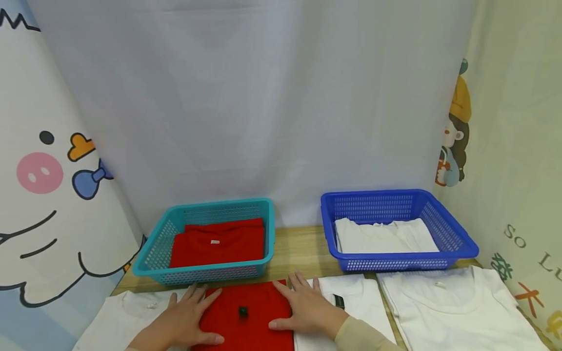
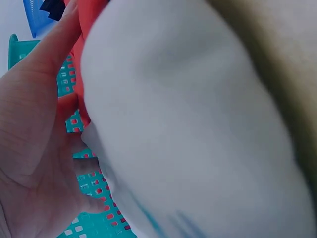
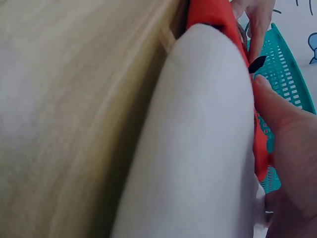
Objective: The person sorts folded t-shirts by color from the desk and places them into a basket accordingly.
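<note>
A folded red shirt [image 1: 252, 336] with a small dark tag at its neck lies at the front middle of the table. My left hand [image 1: 186, 317], fingers spread, rests along its left edge, and in the left wrist view the palm [image 2: 32, 134] shows beside red cloth. At the shirt's right edge my right hand [image 1: 309, 307] lies with fingers extended and thumb over the red fabric. Its fingertips reach the top corner, overlapping a folded white shirt [image 1: 360, 297] with a dark label. Another white shirt [image 1: 116, 319] lies left, partly behind my left hand.
Behind the red shirt stands a teal basket [image 1: 210, 275] holding folded red clothing [image 1: 219, 251]. To its right, a blue basket [image 1: 395, 264] holds folded white clothing [image 1: 386, 239]. One more white shirt [image 1: 465, 317] lies far right. A pale curtain [image 1: 263, 97] hangs behind the wooden table [image 1: 298, 251].
</note>
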A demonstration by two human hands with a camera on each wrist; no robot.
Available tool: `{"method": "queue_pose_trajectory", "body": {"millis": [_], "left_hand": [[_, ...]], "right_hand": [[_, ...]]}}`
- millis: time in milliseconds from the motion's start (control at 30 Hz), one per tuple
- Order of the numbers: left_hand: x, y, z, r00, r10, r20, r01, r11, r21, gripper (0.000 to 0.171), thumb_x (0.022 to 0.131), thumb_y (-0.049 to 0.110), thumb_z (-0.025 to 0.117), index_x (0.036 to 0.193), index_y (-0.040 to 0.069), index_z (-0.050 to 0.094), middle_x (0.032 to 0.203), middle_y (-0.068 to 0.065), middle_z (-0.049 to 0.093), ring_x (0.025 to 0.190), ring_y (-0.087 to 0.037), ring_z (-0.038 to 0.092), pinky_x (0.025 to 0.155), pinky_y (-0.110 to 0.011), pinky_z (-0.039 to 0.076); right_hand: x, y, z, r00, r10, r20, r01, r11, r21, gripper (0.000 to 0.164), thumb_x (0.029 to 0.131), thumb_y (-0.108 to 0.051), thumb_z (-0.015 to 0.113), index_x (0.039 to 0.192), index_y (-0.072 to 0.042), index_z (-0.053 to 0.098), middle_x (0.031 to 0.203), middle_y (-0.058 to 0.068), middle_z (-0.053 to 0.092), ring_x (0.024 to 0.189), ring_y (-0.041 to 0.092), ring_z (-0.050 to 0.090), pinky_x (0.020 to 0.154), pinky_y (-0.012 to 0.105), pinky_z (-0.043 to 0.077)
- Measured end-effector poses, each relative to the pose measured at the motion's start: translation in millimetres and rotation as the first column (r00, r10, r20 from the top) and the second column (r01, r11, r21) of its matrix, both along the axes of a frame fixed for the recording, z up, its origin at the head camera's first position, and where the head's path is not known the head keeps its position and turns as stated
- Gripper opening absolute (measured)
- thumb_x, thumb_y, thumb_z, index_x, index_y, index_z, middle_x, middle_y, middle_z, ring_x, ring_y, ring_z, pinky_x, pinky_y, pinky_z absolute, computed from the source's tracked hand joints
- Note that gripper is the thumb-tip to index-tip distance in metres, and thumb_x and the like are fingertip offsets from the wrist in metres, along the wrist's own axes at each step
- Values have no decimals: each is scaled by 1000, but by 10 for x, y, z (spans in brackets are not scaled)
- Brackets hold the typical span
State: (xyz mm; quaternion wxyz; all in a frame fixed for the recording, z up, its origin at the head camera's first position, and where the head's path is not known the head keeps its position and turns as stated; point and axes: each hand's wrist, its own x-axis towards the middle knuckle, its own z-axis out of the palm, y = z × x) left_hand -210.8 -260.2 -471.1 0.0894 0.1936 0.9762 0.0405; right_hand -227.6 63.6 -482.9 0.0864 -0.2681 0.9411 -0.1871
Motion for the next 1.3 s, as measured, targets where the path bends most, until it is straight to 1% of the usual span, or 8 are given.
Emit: {"method": "queue_pose_trajectory", "body": {"millis": [167, 400, 633, 800, 900, 1100, 1200, 1300], "left_hand": [[-57, 32, 13, 1000, -1, 18, 1, 1000, -8, 107, 63, 87, 55, 145, 19, 45, 143, -15, 43, 131, -45, 34, 89, -81, 24], [-86, 53, -6, 997, -70, -35, 74, 991, 111, 105, 62, 81, 64, 139, 10, 50, 133, -13, 50, 122, -37, 43, 94, -70, 34], [-15, 112, -25, 999, -36, 4, 33, 958, 285, 93, 63, 66, 78, 134, 11, 54, 117, -7, 51, 104, -25, 50, 84, -51, 50], [33, 139, 6, 998, -5, 64, -21, 922, 387, 72, 70, 38, 85, 132, 15, 56, 115, -5, 51, 105, -27, 51, 85, -52, 50], [75, 133, 13, 997, -24, 80, -14, 897, 441, 65, 76, 22, 82, 134, 17, 54, 125, -11, 53, 113, -36, 51, 90, -58, 46], [138, 112, -41, 989, -119, 85, 67, 885, 461, 55, 88, 11, 69, 139, 24, 53, 135, -10, 52, 118, -33, 52, 91, -53, 47], [154, 80, -62, 985, -126, 118, 55, 877, 477, 48, 88, 11, 69, 133, 22, 59, 138, -20, 48, 122, -40, 47, 92, -57, 45], [158, 51, -70, 973, -90, 214, -36, 853, 521, 40, 86, 16, 73, 125, 17, 65, 134, -21, 52, 119, -42, 48, 91, -62, 43]], "right_hand": [[-15, -38, -8, 1000, 11, 5, -11, 1000, 23, 89, 77, -78, 54, 149, -30, 36, 152, 16, 33, 143, 40, 17, 104, 73, 12], [5, -129, 36, 1000, 20, -23, -21, 999, -36, 79, 77, -59, 71, 145, -28, 45, 141, 12, 45, 133, 34, 34, 105, 68, 20], [53, -183, 57, 998, -6, -55, -4, 982, -188, 62, 80, -26, 78, 136, -25, 54, 117, 1, 59, 109, 20, 52, 97, 41, 43], [85, -119, 70, 998, -22, 51, 42, 906, -422, 44, 84, -9, 72, 123, -25, 61, 113, -5, 62, 97, 13, 57, 84, 33, 49], [111, -55, 64, 989, -9, 151, 91, 832, -547, 35, 87, -6, 67, 115, -25, 60, 91, -4, 60, 78, 11, 53, 69, 27, 44], [119, 53, 7, 955, 87, 283, 142, 705, -695, 21, 93, 5, 52, 100, -13, 60, 78, -1, 54, 73, 8, 51, 66, 21, 41], [104, 94, -10, 931, 180, 318, 113, 687, -717, 17, 96, 1, 50, 97, -5, 65, 98, 1, 61, 87, 10, 53, 74, 22, 43], [94, 127, -4, 892, 240, 384, 94, 731, -676, 17, 97, -10, 55, 106, -8, 69, 107, 0, 63, 93, 13, 52, 80, 24, 44]]}}
